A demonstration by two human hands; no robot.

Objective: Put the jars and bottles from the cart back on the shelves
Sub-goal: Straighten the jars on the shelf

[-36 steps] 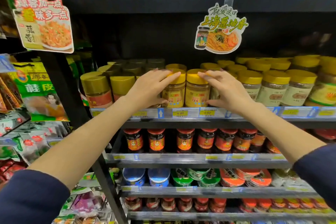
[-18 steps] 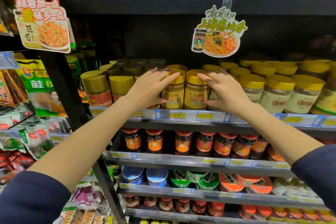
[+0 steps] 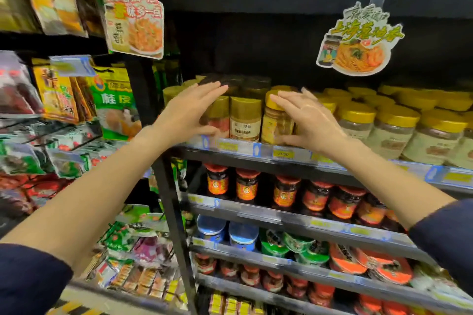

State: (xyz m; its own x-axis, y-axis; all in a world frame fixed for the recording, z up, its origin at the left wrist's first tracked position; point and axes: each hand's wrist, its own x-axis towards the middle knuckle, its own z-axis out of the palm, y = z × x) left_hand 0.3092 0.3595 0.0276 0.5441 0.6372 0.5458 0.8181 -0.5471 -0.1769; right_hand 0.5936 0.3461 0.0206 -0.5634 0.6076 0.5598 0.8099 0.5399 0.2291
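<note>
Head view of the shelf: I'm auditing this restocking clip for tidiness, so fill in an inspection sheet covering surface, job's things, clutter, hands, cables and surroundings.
Surface: black shelf with a price-tag rail, packed with jars.
Job's things: yellow-lidded jar and gold-lidded jar upright at the front edge; cart not in view.
Clutter: nothing seen.
Hands: left hand lays straight fingers across the gold-lidded jar; right hand has straight fingers on the yellow-lidded jar's lid, thumb at its base.
Cables: nothing seen.
Surroundings: red-lidded sauce jars below; hanging spice packets to the left; noodle sign above.
</note>
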